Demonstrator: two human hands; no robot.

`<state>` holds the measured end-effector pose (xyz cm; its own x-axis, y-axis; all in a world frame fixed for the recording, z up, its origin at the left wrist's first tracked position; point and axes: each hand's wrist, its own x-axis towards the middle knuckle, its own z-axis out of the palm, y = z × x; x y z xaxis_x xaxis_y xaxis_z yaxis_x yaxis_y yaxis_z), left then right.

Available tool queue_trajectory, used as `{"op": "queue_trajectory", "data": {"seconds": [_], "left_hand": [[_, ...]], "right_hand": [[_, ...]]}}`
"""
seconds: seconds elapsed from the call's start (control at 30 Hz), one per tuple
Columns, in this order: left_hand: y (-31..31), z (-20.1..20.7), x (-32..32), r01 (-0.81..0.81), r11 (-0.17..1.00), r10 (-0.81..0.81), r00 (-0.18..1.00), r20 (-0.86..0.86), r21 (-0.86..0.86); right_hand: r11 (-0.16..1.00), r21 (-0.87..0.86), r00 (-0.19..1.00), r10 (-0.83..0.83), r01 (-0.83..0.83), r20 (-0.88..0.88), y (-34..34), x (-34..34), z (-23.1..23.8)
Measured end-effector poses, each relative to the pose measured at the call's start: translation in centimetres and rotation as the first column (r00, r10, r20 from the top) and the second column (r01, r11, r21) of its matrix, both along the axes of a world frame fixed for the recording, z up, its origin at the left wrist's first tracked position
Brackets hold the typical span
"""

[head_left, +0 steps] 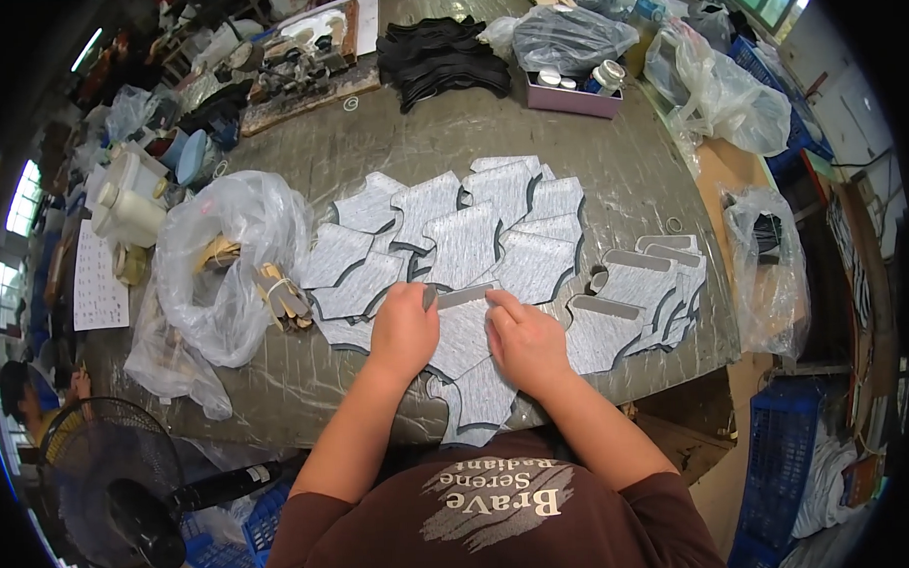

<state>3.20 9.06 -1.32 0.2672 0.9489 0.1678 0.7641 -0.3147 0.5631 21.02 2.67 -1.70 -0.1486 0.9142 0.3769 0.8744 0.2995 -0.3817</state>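
Note:
In front of me lies a grey brushed-looking cut piece [464, 334] with curved sides and a darker strip along its far edge. My left hand [406, 331] is closed at that edge's left end, thumb and fingers pinching near a small dark bit. At the right end, my right hand [529, 341] grips the edge with its fingers curled. Beyond my hands spreads an overlapping heap of similar grey pieces [460, 242]. More pieces with dark strips [640, 278] are stacked to the right. Another piece [481, 395] hangs toward my shirt at the table edge.
On the left, a clear plastic bag [282, 215] holds banded tan strips. Black cut pieces [442, 59] and a purple box [573, 98] with bottles stand at the back of the table [350, 147]. A fan [116, 486] is at lower left, a blue crate [771, 473] at lower right.

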Motion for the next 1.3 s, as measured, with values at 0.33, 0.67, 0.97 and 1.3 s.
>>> {"op": "queue_trajectory", "data": {"seconds": [0.33,0.67,0.97,1.3], "left_hand": [[-2.6,0.9,-0.6,0.090,0.987,-0.146,0.857,0.495,0.134],[-2.6,1.6,-1.4,0.265,0.665,0.258,0.796,0.548,-0.698],[-4.0,1.8,-0.2,0.162,0.983,-0.127,0.937,0.326,-0.083],[-4.8,2.6,0.7,0.340,0.909,-0.240,0.901,0.362,-0.242]], "right_hand": [[0.985,0.154,0.971,0.108,-0.076,-0.213,1.7,-1.4,1.4],[0.972,0.170,0.850,0.227,-0.165,-0.474,0.2,1.1,2.9],[0.986,0.044,0.715,-0.086,0.161,-0.694,-1.5,5.1,3.7],[0.970,-0.072,0.618,-0.203,0.231,-0.760,-3.0,6.9,5.7]]}}
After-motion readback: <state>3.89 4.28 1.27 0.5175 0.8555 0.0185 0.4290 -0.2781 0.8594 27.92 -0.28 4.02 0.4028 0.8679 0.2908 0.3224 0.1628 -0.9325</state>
